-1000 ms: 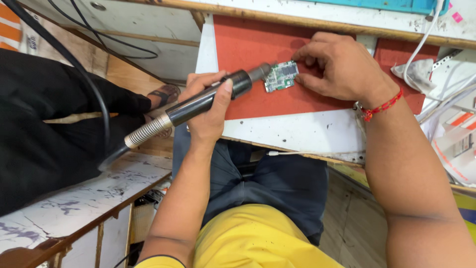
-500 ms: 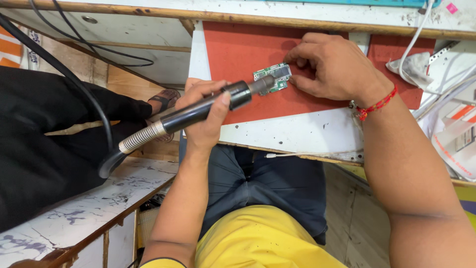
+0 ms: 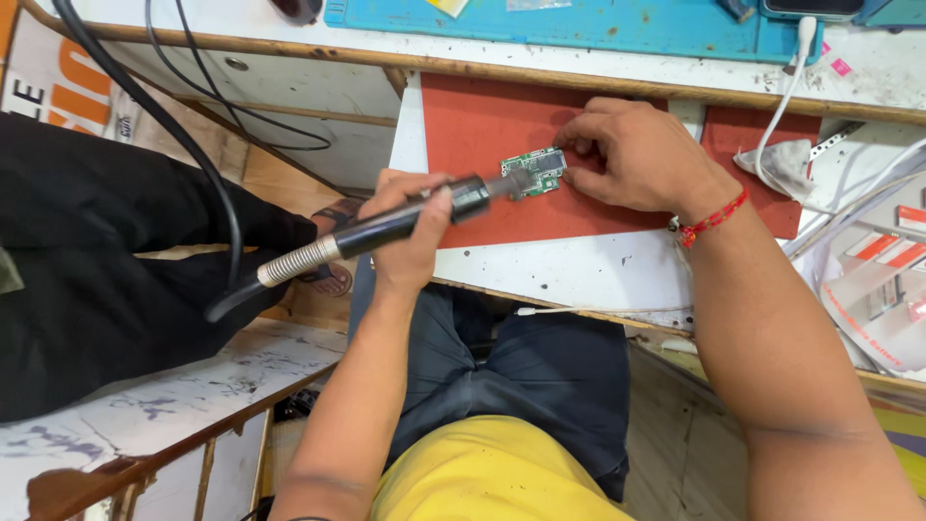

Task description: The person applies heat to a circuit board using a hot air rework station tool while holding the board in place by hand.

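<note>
My left hand [image 3: 410, 227] grips a black hot-air tool [image 3: 386, 227] with a metal spring collar and a thick black hose trailing left. Its nozzle tip hovers over a small green circuit board [image 3: 535, 172] lying on a red mat [image 3: 473, 145]. My right hand [image 3: 641, 154], with a red thread band at the wrist, rests on the mat and pins the board's right edge with its fingertips.
The red mat lies on a white pull-out shelf [image 3: 579, 270] under a white bench holding a blue mat [image 3: 579, 24]. White cables [image 3: 786, 92] and a crumpled cloth [image 3: 772, 164] sit at right. Another person's black-clad legs [image 3: 96, 260] are at left.
The view has shifted slightly, so the bench sits lower in frame. The tool's tip stays over the board; both hands keep their holds.
</note>
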